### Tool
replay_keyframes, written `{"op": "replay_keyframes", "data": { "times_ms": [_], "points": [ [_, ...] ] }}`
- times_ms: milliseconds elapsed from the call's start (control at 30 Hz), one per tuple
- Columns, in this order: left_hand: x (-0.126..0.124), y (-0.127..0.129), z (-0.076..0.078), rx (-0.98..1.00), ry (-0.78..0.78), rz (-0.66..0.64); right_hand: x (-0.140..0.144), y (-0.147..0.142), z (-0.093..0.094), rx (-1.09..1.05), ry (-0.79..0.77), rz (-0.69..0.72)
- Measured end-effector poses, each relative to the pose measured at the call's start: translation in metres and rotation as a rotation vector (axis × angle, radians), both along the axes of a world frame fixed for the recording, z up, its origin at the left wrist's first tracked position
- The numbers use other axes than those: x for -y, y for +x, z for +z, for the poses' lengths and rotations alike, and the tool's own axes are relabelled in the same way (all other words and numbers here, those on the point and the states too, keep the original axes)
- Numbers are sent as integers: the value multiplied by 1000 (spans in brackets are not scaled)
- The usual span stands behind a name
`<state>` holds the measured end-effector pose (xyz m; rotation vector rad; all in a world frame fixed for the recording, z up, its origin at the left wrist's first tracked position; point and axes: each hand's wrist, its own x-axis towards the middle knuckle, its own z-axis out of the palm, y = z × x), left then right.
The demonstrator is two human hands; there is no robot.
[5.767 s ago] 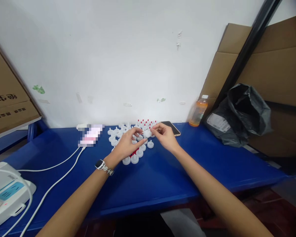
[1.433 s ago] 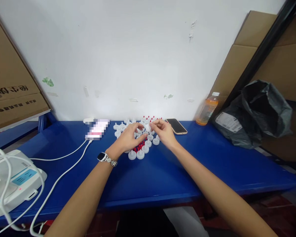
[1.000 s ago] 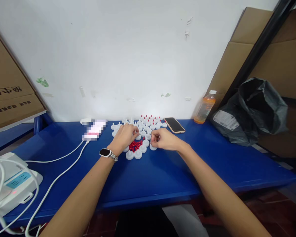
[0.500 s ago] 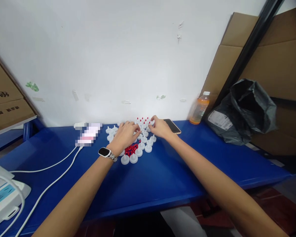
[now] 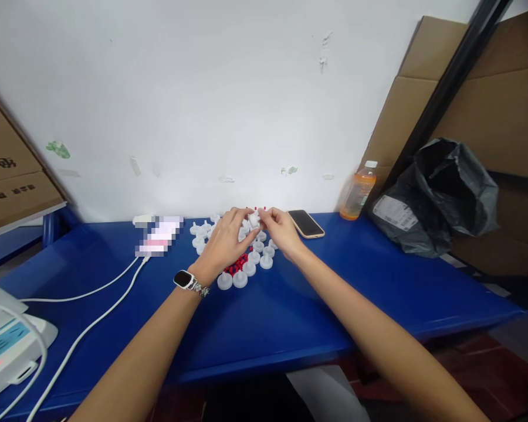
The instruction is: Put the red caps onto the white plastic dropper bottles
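Both hands [image 5: 253, 234] on white cap [image 5: 254, 220], blue table [image 5: 290, 305]

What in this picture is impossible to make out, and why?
Head view only:
- The white piece pinched between the left hand and right hand: too small, fingers cover it.
- The red bits: partly hidden by the left hand.
- The object by the cables: blurred out.
- The white device: cut off by the left edge.
- The label on the black bag: too small to read.
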<state>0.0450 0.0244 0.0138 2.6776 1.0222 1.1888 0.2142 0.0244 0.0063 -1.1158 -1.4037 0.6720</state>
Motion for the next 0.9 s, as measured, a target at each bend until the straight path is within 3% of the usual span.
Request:
{"op": "replay_keyframes", "data": {
  "times_ms": [100, 300, 367, 500, 567, 733, 800, 900],
  "points": [
    [8, -5, 4, 20, -28, -99, 11, -16, -5, -153, -74, 94],
    [18, -14, 9, -38, -53, -192, 19, -27, -10, -250, -215, 227],
    [17, -14, 9, 22, -112, -190, 21, -28, -9, -212, -158, 176],
    [4, -19, 7, 428, -349, -89, 23, -25, -6, -43, 81, -88],
    [-5, -25, 4, 528, -394, -63, 24, -24, -6, 83, 127, -106],
    [-13, -36, -3, 281, -390, -51, 26, -25, -10, 600, 142, 71],
    [-11, -35, -5, 226, -379, -43, 26, -22, -10, 546, 125, 56],
    [-8, -30, -7, 192, -386, -60, 24, -15, -7, 252, 81, 85]
  ]
}}
